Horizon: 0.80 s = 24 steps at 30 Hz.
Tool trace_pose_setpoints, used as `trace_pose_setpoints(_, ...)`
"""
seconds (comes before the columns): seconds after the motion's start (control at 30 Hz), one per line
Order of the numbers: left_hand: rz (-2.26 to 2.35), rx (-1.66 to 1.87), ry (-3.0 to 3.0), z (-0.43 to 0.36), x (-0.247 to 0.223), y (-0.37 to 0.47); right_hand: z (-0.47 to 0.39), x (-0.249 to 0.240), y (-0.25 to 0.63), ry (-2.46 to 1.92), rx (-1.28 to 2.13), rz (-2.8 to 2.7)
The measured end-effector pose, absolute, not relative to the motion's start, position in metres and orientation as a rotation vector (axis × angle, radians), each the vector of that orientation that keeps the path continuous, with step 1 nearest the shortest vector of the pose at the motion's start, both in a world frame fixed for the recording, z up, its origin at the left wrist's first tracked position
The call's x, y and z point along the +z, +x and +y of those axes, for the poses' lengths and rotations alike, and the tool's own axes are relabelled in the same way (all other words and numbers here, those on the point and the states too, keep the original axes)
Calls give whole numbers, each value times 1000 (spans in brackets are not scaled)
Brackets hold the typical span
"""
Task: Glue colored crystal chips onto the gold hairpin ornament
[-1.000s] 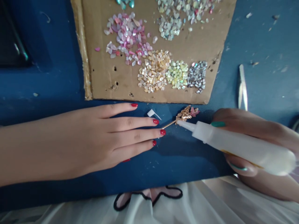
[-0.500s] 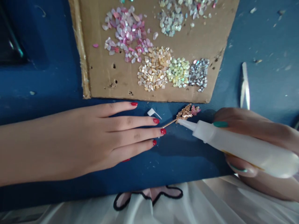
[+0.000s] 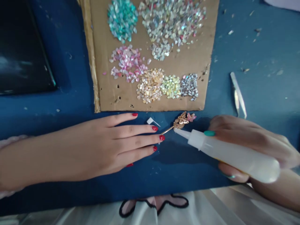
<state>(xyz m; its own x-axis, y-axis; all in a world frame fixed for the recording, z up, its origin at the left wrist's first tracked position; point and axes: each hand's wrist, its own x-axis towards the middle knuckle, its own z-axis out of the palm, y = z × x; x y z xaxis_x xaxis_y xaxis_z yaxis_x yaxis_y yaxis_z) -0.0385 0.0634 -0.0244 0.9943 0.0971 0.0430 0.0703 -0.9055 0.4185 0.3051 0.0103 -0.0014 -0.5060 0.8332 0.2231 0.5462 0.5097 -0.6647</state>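
Observation:
My left hand (image 3: 100, 150) lies flat on the blue table, palm down, its red-nailed fingers stretched out and slightly apart. One fingertip rests on the stem end of a gold hairpin (image 3: 167, 131). The hairpin's head has gold leaf-like metalwork (image 3: 181, 120) and a small pink flower (image 3: 191, 117). Wrapped round a translucent white glue bottle (image 3: 236, 156) is my right hand (image 3: 248, 134), with green nails. The bottle's nozzle (image 3: 182, 133) points left, its tip at the lower edge of the metalwork; whether they touch, I cannot tell. A white cap with a thin pin (image 3: 150, 120) lies near my left fingertips.
Beyond the hands, a cardboard sheet (image 3: 103, 97) carries piles of chips: teal (image 3: 123, 20), mixed pale (image 3: 171, 22), pink (image 3: 128, 64), peach (image 3: 150, 86), yellow-green (image 3: 171, 86) and grey (image 3: 189, 87). Tweezers (image 3: 238, 95) lie at right; a dark glossy object (image 3: 23, 56) is at far left.
The camera view has shifted, bringing more of the cardboard and the teal pile into sight. Both hands keep their poses; the nozzle stays by the base of the hairpin's metalwork.

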Motion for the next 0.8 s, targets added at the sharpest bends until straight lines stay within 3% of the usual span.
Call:
trace_pose_setpoints(0.1,139,116,2706,65,-21,-34,11,-4,302,-889,672,-2277)
trace_pose_setpoints(0.8,83,9,2733,68,-13,-38,8,0,305,-960,755,-2306)
